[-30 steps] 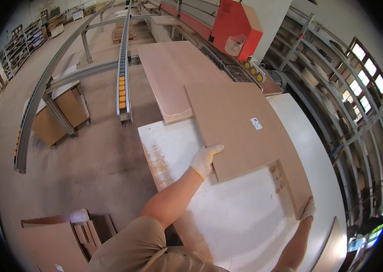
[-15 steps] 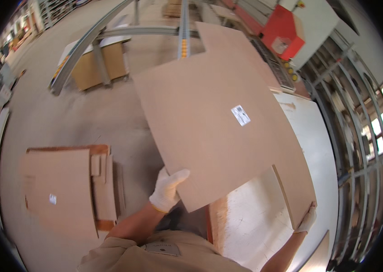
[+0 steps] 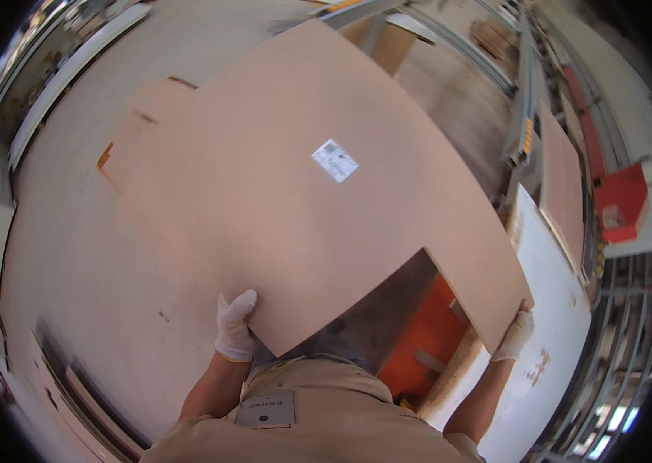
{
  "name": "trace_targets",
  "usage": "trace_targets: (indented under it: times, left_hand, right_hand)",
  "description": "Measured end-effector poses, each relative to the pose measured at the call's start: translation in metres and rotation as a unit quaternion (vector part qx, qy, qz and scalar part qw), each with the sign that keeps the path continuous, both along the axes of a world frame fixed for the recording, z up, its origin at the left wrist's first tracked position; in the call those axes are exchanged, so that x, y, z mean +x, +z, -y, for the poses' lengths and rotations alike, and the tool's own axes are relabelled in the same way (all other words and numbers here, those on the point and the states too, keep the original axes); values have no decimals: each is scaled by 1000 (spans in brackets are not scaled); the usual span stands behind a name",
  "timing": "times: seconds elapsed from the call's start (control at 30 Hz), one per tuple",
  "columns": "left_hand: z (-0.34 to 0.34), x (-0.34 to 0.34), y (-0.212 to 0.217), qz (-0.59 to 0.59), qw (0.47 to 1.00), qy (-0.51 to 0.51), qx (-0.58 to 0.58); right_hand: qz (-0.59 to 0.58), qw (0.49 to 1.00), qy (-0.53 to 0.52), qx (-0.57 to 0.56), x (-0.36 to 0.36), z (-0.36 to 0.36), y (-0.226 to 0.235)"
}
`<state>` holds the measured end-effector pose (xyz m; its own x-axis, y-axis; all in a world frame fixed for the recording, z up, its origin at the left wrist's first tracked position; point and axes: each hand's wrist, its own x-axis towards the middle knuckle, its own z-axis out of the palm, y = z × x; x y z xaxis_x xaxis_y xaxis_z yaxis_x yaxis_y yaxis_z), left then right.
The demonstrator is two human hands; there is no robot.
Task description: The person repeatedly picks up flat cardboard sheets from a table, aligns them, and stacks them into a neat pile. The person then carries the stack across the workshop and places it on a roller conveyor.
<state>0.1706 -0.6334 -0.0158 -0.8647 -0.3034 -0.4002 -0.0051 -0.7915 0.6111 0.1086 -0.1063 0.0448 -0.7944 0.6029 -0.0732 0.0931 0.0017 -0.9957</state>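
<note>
A large brown fibreboard panel (image 3: 280, 208) with a rectangular notch in its near edge spans the middle of the view. On its face is a white printed label (image 3: 334, 160). My left hand (image 3: 235, 328), in a white glove, grips the panel's near left corner with the thumb on top; the other fingers are hidden beneath. At the near right corner, beyond the notch, my gloved right hand (image 3: 514, 336) holds the panel's edge. The panel's far left part hangs over the stacked boards, whose orange-brown edges (image 3: 105, 158) barely show.
To the right stands a white-topped worktable (image 3: 546, 355) with an orange side (image 3: 422, 339). Another brown board (image 3: 561, 185) lies beyond it, near a red machine part (image 3: 621, 204). Grey metal rails (image 3: 523, 127) run at the back right. Metal racking (image 3: 619, 339) lines the right.
My view has turned left. The panel has moved off the white worktable, out over the floor and towards the stacked boards, with both hands still on it.
</note>
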Motion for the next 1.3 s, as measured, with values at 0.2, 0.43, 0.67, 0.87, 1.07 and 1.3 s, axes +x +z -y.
trace_targets:
  times: [0.2, 0.43, 0.67, 0.87, 1.07, 1.3]
  left_hand:
    - [97, 6, -53, 38, 993, 96, -60]
    - [169, -6, -117, 63, 983, 161, -54]
    - [237, -39, -121, 265, 920, 82, -278]
    - [289, -15, -87, 480, 574, -109, -655]
    - [190, -95, -70, 274, 716, -115, -631]
    - [56, -151, -35, 17, 773, -288, -564]
  right_hand:
    - [118, 931, 81, 336, -100, 76, -77]
    - [145, 972, 77, 166, -156, 233, -100]
    - [172, 948, 132, 234, -204, 291, -127]
    - [314, 885, 241, 245, -197, 281, -100]
    - [400, 796, 276, 361, -106, 198, -109]
    - [360, 805, 204, 425, -29, 132, 3]
